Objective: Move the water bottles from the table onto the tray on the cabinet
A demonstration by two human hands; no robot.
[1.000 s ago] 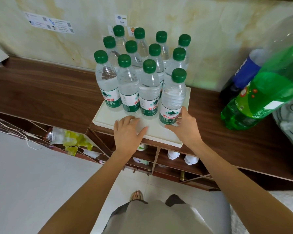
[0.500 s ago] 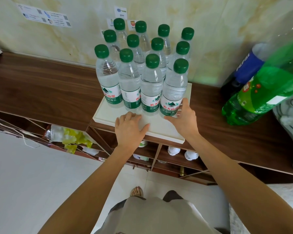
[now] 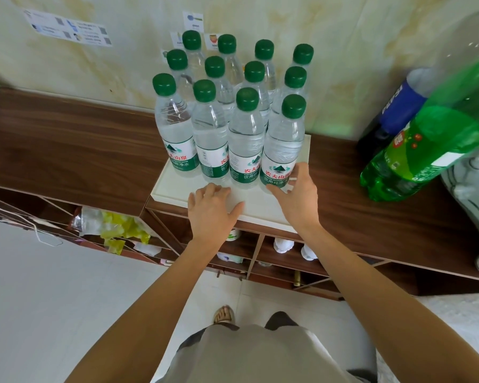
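Two bare hands worked at near edge of cream rectangular tray (image 3: 174,186) on dark wood cabinet (image 3: 67,150). Left hand (image 3: 212,210) lay flat, open, empty. Right hand (image 3: 297,193) open, fingers touching front-right clear plastic green-capped water bottle (image 3: 281,150), just beyond it. Twelve bottles upright, caps up, long axes vertical, further rows behind.
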